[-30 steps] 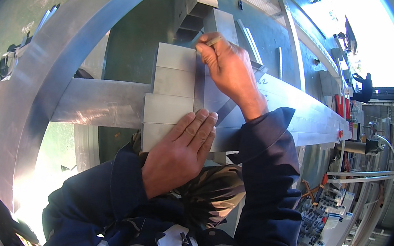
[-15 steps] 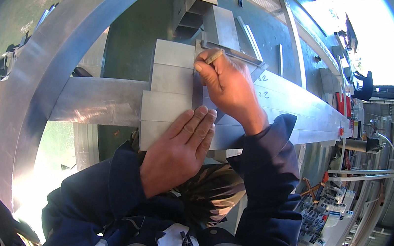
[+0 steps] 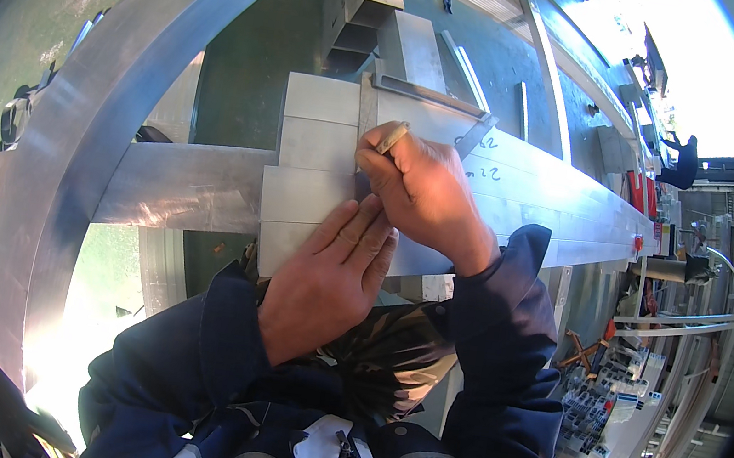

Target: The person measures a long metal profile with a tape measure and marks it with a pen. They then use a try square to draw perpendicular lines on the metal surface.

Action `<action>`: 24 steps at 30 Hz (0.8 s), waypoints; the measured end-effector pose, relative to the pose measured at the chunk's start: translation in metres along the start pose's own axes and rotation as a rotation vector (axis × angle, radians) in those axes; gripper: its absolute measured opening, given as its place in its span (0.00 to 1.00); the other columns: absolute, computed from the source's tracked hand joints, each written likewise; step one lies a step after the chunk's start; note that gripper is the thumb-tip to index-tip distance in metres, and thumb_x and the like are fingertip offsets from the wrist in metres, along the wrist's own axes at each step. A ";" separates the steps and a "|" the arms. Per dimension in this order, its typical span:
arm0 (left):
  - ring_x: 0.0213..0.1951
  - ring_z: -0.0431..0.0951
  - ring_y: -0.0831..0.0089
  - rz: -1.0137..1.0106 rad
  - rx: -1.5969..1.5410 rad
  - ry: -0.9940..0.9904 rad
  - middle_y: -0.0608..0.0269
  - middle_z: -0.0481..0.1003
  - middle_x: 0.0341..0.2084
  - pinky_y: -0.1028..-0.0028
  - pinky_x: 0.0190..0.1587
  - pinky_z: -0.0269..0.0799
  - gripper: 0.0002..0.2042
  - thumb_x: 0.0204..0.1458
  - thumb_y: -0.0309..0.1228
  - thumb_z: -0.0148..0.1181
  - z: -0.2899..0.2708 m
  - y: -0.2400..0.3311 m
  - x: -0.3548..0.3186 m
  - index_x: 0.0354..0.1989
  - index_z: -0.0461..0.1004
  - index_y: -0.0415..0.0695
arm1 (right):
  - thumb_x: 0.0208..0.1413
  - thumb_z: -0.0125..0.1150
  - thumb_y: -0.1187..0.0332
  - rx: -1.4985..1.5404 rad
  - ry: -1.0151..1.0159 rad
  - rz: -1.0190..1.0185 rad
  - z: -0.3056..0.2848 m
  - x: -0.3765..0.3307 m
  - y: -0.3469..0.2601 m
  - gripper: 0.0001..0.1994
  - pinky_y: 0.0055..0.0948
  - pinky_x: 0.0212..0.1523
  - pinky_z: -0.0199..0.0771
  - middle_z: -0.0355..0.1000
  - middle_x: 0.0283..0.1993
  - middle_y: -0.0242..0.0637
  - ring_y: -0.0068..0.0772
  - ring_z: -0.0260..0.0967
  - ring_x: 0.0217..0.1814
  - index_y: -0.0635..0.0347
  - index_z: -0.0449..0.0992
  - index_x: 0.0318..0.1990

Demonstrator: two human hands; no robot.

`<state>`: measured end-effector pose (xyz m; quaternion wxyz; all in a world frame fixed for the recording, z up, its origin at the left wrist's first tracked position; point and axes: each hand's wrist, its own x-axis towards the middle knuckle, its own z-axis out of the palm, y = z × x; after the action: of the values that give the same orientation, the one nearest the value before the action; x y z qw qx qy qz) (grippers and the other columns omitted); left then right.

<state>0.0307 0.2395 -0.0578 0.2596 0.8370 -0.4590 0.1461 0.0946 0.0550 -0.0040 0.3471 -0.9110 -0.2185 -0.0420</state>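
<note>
My right hand (image 3: 422,195) is closed around a short pencil (image 3: 391,137), its tip down on a stack of flat aluminium profiles (image 3: 317,148). A metal square (image 3: 431,97) lies across the profiles, its blade running under my right hand towards me. Just below, my left hand (image 3: 327,289) lies flat with fingers straight, pressing on the near profiles and touching the right hand's knuckles. Part of the square's blade is hidden by both hands.
A long aluminium beam (image 3: 564,209) with pencil marks runs off to the right. A wide curved metal band (image 3: 102,129) arcs along the left. More profiles (image 3: 410,45) lie behind on the green bench. Racks of offcuts (image 3: 612,410) stand at lower right.
My right hand has slid with the pencil along the square's blade towards me, closing up to my left hand. The left hand has stayed flat in place.
</note>
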 end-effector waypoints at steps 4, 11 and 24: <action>0.68 0.74 0.48 -0.006 -0.011 0.006 0.40 0.75 0.62 0.52 0.73 0.67 0.19 0.58 0.24 0.60 -0.001 0.000 0.000 0.57 0.77 0.30 | 0.64 0.64 0.72 0.022 0.000 0.025 0.000 0.000 -0.001 0.05 0.46 0.34 0.76 0.76 0.31 0.53 0.64 0.76 0.35 0.61 0.74 0.42; 0.71 0.71 0.49 0.004 0.008 -0.027 0.42 0.71 0.68 0.54 0.74 0.64 0.22 0.58 0.26 0.61 -0.004 -0.002 0.001 0.60 0.76 0.30 | 0.68 0.67 0.69 0.160 0.241 0.115 -0.007 -0.009 0.010 0.07 0.29 0.34 0.75 0.76 0.31 0.35 0.33 0.74 0.29 0.63 0.78 0.45; 0.72 0.69 0.48 0.031 0.020 -0.083 0.45 0.70 0.69 0.54 0.74 0.64 0.26 0.53 0.30 0.67 -0.011 -0.005 0.003 0.61 0.76 0.31 | 0.71 0.64 0.71 0.261 0.365 0.246 0.004 -0.037 0.025 0.07 0.22 0.38 0.75 0.79 0.34 0.30 0.18 0.72 0.34 0.58 0.81 0.51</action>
<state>0.0361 0.2460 -0.0492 0.2298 0.8376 -0.4808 0.1198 0.0714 0.0273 -0.0313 0.4979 -0.8556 -0.0434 -0.1349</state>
